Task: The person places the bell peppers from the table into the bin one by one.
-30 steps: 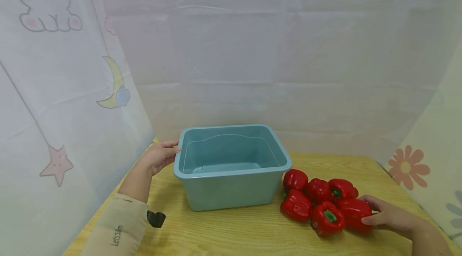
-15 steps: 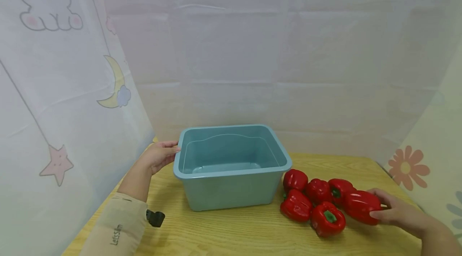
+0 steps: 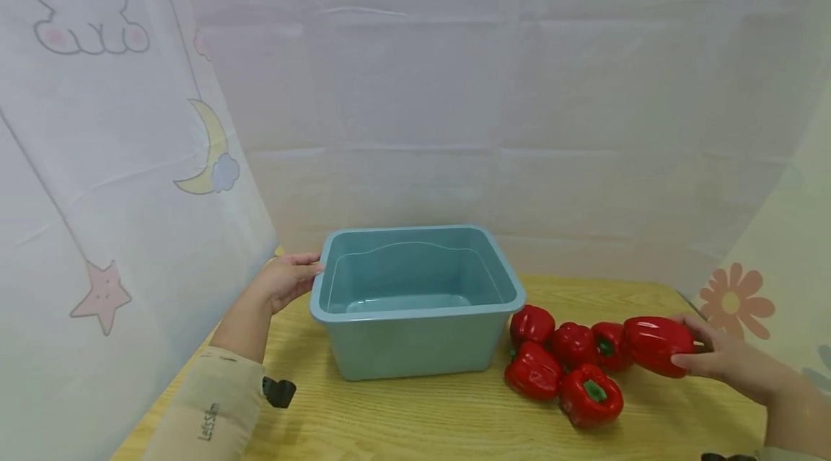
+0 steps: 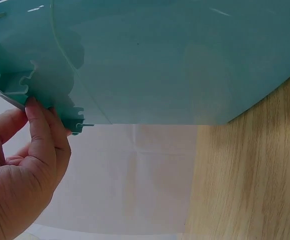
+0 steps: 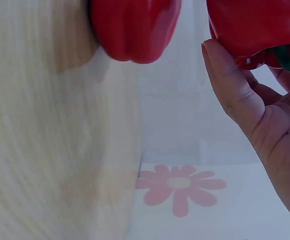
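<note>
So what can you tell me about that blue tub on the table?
The tub is a rectangular, open-topped bin in pale teal that looks like smooth plastic, with a rolled rim and rounded corners. It stands upright on the wooden table and its inside looks empty. The left hand holds its rim at the left end, fingertips under the lip. Red peppers lie beside its right end; whether the nearest one touches it cannot be told.

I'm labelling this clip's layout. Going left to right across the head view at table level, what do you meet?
Left hand → teal tub → red peppers on the table → held red pepper → right hand.
</note>
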{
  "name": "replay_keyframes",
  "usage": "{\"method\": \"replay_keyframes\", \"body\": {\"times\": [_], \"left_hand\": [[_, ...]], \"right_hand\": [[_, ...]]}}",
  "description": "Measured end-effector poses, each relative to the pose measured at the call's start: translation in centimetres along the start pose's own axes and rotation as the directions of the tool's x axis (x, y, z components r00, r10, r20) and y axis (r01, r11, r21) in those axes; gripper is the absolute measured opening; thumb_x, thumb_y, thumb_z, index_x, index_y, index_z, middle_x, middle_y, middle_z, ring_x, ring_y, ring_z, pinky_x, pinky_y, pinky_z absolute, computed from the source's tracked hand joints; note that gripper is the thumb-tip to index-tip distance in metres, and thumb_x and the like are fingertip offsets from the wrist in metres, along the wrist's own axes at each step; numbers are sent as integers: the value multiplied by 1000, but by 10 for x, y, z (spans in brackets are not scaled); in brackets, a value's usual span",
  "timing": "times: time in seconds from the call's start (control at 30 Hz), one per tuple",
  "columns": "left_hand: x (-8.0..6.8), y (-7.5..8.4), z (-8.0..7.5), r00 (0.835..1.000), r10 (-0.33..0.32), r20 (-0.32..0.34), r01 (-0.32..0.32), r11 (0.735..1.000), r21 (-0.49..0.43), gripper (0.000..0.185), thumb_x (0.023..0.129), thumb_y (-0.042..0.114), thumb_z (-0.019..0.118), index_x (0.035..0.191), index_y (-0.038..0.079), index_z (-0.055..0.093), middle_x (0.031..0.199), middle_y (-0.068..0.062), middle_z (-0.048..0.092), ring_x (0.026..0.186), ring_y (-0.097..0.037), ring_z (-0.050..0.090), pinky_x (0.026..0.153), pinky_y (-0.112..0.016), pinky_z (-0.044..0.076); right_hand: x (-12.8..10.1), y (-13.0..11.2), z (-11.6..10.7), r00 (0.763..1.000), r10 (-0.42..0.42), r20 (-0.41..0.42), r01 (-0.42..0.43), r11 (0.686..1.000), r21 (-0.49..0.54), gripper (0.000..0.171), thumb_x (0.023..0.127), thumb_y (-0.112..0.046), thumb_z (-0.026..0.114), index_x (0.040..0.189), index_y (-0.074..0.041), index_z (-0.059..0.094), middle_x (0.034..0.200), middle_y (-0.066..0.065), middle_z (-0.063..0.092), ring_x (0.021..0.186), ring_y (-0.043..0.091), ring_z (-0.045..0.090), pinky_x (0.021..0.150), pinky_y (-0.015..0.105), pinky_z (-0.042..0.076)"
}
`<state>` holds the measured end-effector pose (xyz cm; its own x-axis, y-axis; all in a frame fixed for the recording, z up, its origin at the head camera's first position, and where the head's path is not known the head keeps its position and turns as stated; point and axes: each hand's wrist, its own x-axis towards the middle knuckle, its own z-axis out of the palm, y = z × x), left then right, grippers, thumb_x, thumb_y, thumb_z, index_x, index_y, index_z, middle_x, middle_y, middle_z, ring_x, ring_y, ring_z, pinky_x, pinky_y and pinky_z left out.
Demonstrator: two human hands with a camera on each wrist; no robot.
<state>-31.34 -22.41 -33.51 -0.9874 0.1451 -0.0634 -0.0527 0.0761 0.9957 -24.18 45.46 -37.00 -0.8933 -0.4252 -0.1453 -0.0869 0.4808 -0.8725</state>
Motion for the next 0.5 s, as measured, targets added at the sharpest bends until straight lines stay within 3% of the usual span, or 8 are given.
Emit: {"method": "replay_keyframes", "body": {"times": [0.23,0.33,0.5], "left_hand": [[-1,-1,-1,1000,5,10,-5,1000,-6,49,91,7,55,134,-8,38,125,-20,52,91,-12,62,80,-22,50],[-1,-1,0,1000,7,11,-7,1000,-13,48,91,7,54,134,-8,38,123,-18,54,89,-11,62,79,-22,50],[0,-1,1,1000,9,4,-9,1000,-21,49,91,7,55,134,-8,38,123,-18,54,89,-11,62,79,-22,50]], "right_hand": [[7,-28,-2,985,-161,-65,154,983,-96,40,93,-4,46,120,-33,40,106,-12,60,92,12,60,71,31,53],[12,-41,-4,987,-141,-82,132,985,-108,39,91,-7,50,123,-25,39,106,-9,61,94,12,60,72,32,53],[21,-62,-8,989,-80,-127,50,973,-223,51,90,-16,54,133,-9,29,109,-5,60,95,3,56,72,29,50]]}}
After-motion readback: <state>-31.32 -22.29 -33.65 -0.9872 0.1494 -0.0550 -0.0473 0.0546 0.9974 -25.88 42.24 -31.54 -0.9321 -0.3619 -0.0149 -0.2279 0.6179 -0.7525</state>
